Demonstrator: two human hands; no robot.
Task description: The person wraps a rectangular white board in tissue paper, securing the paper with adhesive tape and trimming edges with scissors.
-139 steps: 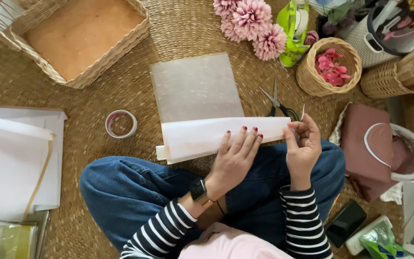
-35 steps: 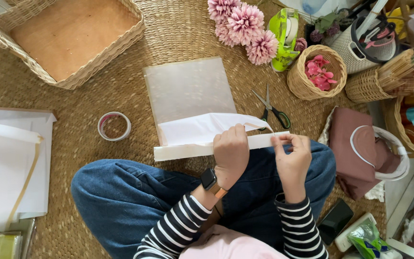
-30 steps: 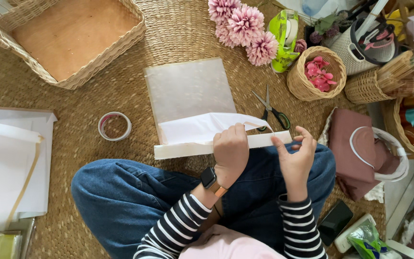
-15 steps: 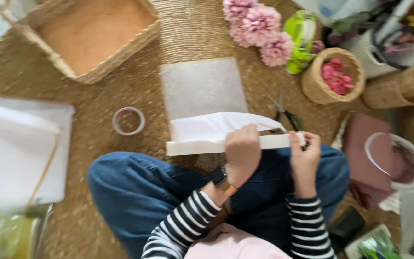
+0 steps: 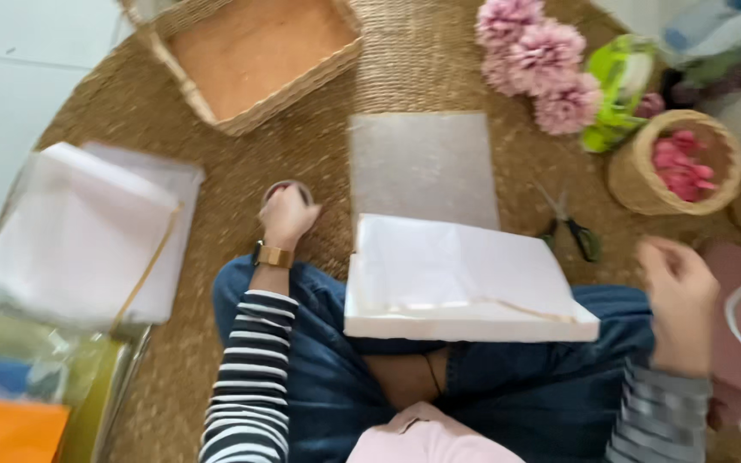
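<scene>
White paper-wrapped box (image 5: 465,279) is sitting on your lap, covered on top but its near seam looks not taped down yet. Your left hand (image 5: 287,216) is out on the tape roll (image 5: 287,189) on the woven mat (image 5: 173,154), fingers closing on it. Right hand (image 5: 679,291) hovers right of the box, loosely curled, holding nothing I can make out.

You're on a home floor set up for crafts: a round woven mat (image 5: 405,77), wicker baskets (image 5: 255,60), pink paper flowers (image 5: 538,60), scissors (image 5: 569,225) and stacked white sheets (image 5: 87,231) surround you.
</scene>
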